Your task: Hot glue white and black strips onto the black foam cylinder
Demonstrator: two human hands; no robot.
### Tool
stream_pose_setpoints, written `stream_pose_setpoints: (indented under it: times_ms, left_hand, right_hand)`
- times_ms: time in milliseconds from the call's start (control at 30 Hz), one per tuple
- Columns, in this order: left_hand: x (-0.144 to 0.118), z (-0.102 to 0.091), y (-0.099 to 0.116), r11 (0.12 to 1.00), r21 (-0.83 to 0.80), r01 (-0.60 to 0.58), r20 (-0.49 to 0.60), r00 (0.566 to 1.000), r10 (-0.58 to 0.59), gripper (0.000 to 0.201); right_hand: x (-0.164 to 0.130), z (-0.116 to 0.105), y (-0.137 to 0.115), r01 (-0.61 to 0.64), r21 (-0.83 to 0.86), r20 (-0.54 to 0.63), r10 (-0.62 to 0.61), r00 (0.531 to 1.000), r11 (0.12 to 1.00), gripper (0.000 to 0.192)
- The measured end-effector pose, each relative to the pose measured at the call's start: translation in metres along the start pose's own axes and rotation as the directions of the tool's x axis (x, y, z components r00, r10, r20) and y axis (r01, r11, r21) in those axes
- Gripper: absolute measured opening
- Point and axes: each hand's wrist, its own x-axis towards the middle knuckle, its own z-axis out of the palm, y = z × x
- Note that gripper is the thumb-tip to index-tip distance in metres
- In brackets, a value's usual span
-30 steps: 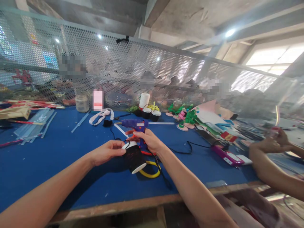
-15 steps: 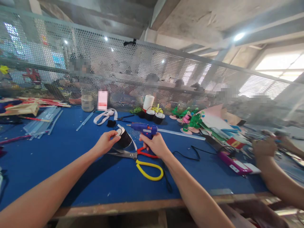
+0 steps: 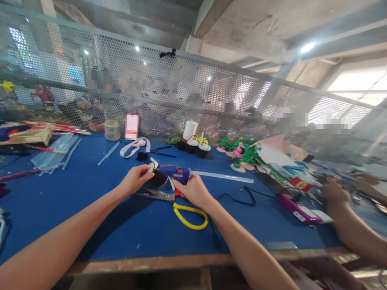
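Observation:
My left hand [image 3: 135, 180] holds a small black cup with a white rim [image 3: 159, 177] tilted over the blue table [image 3: 75, 201]. In my right hand [image 3: 193, 190] is a blue glue gun [image 3: 175, 172], its nozzle pointing left at the cup. A clear glue stick [image 3: 222, 176] juts from the gun's back to the right. Scissors with one yellow and one red handle [image 3: 178, 203] lie just under both hands. The gun's black cord [image 3: 238, 195] trails off to the right.
A perforated metal screen [image 3: 181, 92] runs along the table's far edge, with people behind it. Finished black cups [image 3: 196, 146], green and pink pieces [image 3: 242, 153], glue sticks [image 3: 51, 155] and a jar [image 3: 112, 129] lie about. A co-worker's arms [image 3: 350, 217] work at right near a magenta device [image 3: 298, 209].
The black cup went from near me, low over the scissors, to farther out. The glue gun tipped down and left until its nozzle met the cup.

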Motion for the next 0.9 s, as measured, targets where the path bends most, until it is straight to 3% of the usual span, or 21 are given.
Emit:
stream_pose_setpoints:
  times_ms: [367,900]
  left_hand:
    - [-0.0002,-0.0014,-0.0008,1.000,0.016,-0.013,0.025,1.000,0.012,0.025]
    - [0.0025,-0.0046,-0.0048,0.994,0.086,-0.070,0.073,0.995,0.064,0.025]
  right_hand:
    - [-0.0016,0.0028,-0.0037,0.012,-0.176,-0.044,-0.020,0.999,0.984,0.016]
    - [-0.0016,0.0032,-0.0029,0.031,-0.209,-0.037,-0.039,0.999,0.977,0.014]
